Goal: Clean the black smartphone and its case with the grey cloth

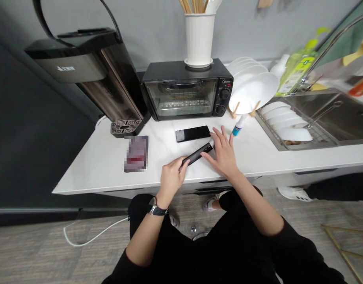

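Head cam: L hand [172,179] clenched round slim black plastic bar [197,154], held just above white marble counter [104,173] near front edge; R hand [222,154] splayed wide open, flat on counter just beside bar's end, not gripping; flat black rectangular case [193,133] just behind, w/ open counter to L.

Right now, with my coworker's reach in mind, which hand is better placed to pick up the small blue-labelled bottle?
Probably the right hand: it lies open on the white counter, close to the blue-labelled bottle. The left hand is farther away and closed around a slim black object.
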Demonstrator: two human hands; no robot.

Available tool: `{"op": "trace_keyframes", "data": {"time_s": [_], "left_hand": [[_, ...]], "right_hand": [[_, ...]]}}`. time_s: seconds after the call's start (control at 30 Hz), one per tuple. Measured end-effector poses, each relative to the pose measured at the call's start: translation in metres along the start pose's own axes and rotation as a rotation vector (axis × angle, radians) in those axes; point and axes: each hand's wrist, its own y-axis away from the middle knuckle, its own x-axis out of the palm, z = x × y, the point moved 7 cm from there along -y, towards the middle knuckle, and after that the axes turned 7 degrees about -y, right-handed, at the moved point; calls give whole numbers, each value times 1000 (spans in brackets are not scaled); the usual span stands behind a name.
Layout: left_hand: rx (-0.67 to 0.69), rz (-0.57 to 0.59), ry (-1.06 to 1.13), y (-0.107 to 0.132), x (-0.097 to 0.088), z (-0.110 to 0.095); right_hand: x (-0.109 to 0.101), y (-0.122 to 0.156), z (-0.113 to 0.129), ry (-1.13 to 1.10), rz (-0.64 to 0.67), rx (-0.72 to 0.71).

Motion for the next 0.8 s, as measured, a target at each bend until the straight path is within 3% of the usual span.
{"op": "trace_keyframes", "data": {"time_s": [0.2,0.27,0.37,0.53,0.6,0.7,0.8], "left_hand": [[26,-13,-17,2,4,13],[37,-15,-26,2,4,17],[36,-2,-25,1,4,16],[-6,10,-6,-1,1,5],[-14,3,-4,-1,0,2],[-7,0,0,-1,1,3],[16,3,-6,0,3,10]], "right_hand": [[39,31,94,-79,195,-212],[46,39,112,-91,244,-287],[41,34,100,-60,239,-296],[10,5,20,23,80,-100],[3,0,4,24,36,-52],[10,6,22,-27,25,-58],[31,23,73,-86,120,-159]]}}
